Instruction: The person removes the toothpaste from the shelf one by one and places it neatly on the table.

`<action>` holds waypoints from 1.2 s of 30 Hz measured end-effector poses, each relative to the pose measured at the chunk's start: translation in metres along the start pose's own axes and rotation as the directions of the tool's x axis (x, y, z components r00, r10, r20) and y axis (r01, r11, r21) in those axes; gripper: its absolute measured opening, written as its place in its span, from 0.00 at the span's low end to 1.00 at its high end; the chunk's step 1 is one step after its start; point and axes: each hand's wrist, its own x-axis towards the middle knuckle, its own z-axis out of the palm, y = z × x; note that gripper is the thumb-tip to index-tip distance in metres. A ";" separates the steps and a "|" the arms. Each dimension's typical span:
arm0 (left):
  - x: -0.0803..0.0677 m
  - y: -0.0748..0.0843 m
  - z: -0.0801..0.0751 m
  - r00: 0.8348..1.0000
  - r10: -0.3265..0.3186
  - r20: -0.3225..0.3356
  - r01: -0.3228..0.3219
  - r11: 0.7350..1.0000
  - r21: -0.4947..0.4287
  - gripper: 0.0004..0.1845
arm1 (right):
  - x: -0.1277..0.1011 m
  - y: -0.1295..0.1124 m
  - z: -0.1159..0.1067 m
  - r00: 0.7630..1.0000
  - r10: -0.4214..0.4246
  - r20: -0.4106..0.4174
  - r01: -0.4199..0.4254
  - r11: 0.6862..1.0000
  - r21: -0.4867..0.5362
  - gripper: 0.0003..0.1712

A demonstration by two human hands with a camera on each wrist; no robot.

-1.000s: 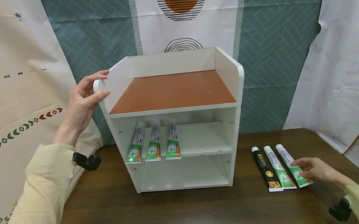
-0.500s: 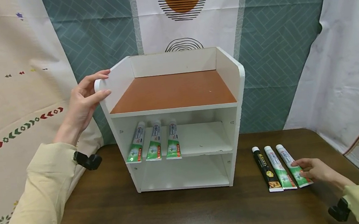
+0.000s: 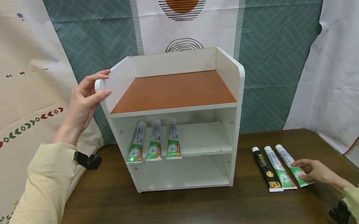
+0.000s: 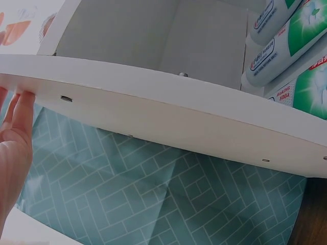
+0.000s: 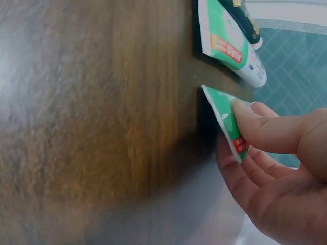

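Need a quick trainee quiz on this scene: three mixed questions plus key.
1. How many green-and-white tubes lie on the middle shelf of the shelf unit?

2. Which tube on the table does the right hand pinch?
A) the black one
B) the middle one
C) the tube farthest right

3. Look at the left hand. True or false: it lies flat on the table.

Key:
1. Three.
2. C.
3. False; it holds the shelf unit's left side panel.
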 end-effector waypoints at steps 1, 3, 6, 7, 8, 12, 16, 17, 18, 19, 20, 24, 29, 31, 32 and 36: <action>0.000 0.000 0.000 1.000 0.000 0.000 0.000 1.000 -0.002 0.18 | 0.000 0.001 0.001 1.000 -0.016 -0.001 0.016 1.000 -0.002 0.23; 0.000 -0.001 0.000 1.000 0.002 0.000 -0.002 1.000 -0.003 0.18 | -0.001 0.003 0.001 0.999 -0.041 -0.003 0.041 0.999 -0.009 0.23; 0.000 -0.001 0.000 1.000 -0.001 0.001 0.001 1.000 -0.006 0.18 | -0.001 0.007 0.002 0.999 -0.049 -0.008 0.048 0.999 -0.020 0.23; 0.000 -0.001 0.000 1.000 -0.003 0.000 0.003 1.000 -0.006 0.18 | -0.001 0.009 0.001 0.999 -0.052 -0.009 0.051 0.998 -0.023 0.23; 0.000 -0.001 0.000 1.000 -0.003 0.000 0.003 1.000 -0.005 0.18 | -0.001 0.010 0.001 0.999 -0.053 -0.008 0.053 0.998 -0.027 0.23; 0.000 -0.001 0.000 1.000 -0.002 -0.001 0.002 1.000 -0.007 0.18 | 0.000 0.015 0.001 0.998 -0.065 -0.006 0.064 0.997 -0.032 0.23; 0.000 0.000 -0.001 1.000 0.002 -0.007 -0.002 1.000 -0.005 0.18 | 0.001 0.017 0.001 0.994 -0.104 -0.026 0.102 0.991 -0.088 0.23; 0.000 0.000 -0.001 1.000 0.002 -0.007 -0.002 1.000 -0.004 0.18 | 0.001 0.017 0.001 0.993 -0.113 -0.030 0.109 0.989 -0.104 0.23; 0.000 0.000 -0.001 1.000 0.000 -0.007 0.000 1.000 -0.007 0.18 | 0.001 0.017 0.001 0.992 -0.119 -0.037 0.114 0.986 -0.121 0.23; 0.000 0.000 0.000 1.000 -0.002 -0.007 0.002 1.000 -0.011 0.18 | 0.001 0.017 0.001 0.992 -0.122 -0.045 0.115 0.985 -0.131 0.23; 0.000 0.000 0.000 1.000 -0.003 -0.006 0.003 1.000 -0.011 0.18 | 0.000 0.017 0.001 0.991 -0.122 -0.047 0.115 0.985 -0.129 0.23; 0.000 0.001 -0.001 1.000 -0.002 -0.001 0.002 1.000 -0.018 0.18 | 0.000 0.017 0.002 0.991 -0.116 -0.070 0.108 0.988 -0.110 0.23; 0.000 0.002 -0.002 1.000 0.002 -0.002 -0.002 1.000 -0.010 0.18 | 0.000 0.018 0.002 0.983 -0.163 -0.088 0.152 0.981 -0.122 0.21; 0.000 0.001 -0.002 1.000 0.000 -0.001 0.000 1.000 -0.006 0.18 | 0.000 0.017 0.001 0.970 -0.213 -0.121 0.192 0.968 -0.162 0.20; 0.000 0.001 -0.001 1.000 -0.001 -0.001 0.001 1.000 -0.002 0.18 | 0.000 0.017 0.001 0.960 -0.239 -0.145 0.212 0.960 -0.182 0.19; -0.001 0.000 -0.002 1.000 0.001 0.002 -0.001 1.000 0.016 0.18 | 0.001 0.006 0.002 0.906 -0.331 -0.263 0.250 0.921 -0.300 0.18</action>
